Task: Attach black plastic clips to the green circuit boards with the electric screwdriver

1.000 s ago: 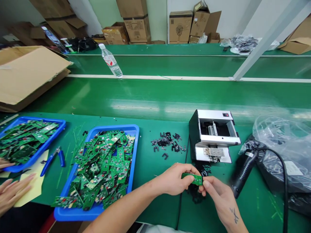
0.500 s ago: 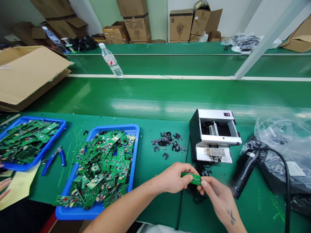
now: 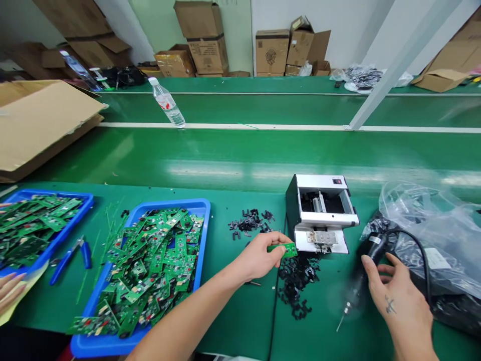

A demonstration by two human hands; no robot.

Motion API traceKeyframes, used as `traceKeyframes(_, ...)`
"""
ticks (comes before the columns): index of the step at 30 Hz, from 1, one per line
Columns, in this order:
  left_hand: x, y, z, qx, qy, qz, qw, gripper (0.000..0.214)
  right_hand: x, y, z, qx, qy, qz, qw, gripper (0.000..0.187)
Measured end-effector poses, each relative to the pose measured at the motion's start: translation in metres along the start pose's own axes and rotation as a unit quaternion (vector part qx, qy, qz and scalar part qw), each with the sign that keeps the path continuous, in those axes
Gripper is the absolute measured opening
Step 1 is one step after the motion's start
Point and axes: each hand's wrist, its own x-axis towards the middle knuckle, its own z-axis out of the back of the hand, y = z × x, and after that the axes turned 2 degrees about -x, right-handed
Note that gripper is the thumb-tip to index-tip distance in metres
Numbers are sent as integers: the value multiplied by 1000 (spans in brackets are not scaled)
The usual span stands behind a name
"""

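My left hand (image 3: 265, 255) pinches a narrow green circuit board (image 3: 288, 249) between thumb and fingers, just in front of the silver-and-black machine (image 3: 321, 215). Over the upper body of a black electric screwdriver (image 3: 361, 273), my right hand (image 3: 400, 296) has its thumb and fingers apart. The thumb is at the screwdriver's side; whether it touches is unclear. The screwdriver lies tilted, its thin bit pointing toward me, its lower body blurred. Small black plastic clips (image 3: 296, 283) lie below the machine, and another pile of black clips (image 3: 250, 220) is to its left.
A blue tray (image 3: 205, 240) heaped with circuit boards is left of my arm. Another blue tray (image 3: 77, 230), blue-handled pliers (image 3: 69, 260) and another person's hand (image 3: 11, 291) are farther left. A plastic bag (image 3: 428, 225) lies at right; a water bottle (image 3: 168, 103) stands behind.
My right hand has let go of the circuit board and moved right to the screwdriver. My left hand keeps the board, now a little higher and farther left. The view has shifted slightly.
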Motion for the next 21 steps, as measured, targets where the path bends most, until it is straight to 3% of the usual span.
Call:
traceKeyframes(3,7,-7,1,15,-11,-11,1000,26,12,0,-12,82,14,-24,996,111)
traceKeyframes(6,13,-7,1,-1,-9,6,1000,24,13,-4,-22,231,47,-7,972,103)
traceKeyframes(11,22,-3,1,-46,25,38,998,27,-7,-1,-10,488,117,56,863,46)
traceKeyframes(14,23,-4,0,-38,32,40,998,23,-19,14,10,616,161,96,765,33)
traceKeyframes(17,22,-7,0,-7,23,33,999,18,-23,37,31,686,195,192,674,36)
traceKeyframes(21,20,-7,-2,30,1,18,999,13,-23,74,48,657,179,377,628,76)
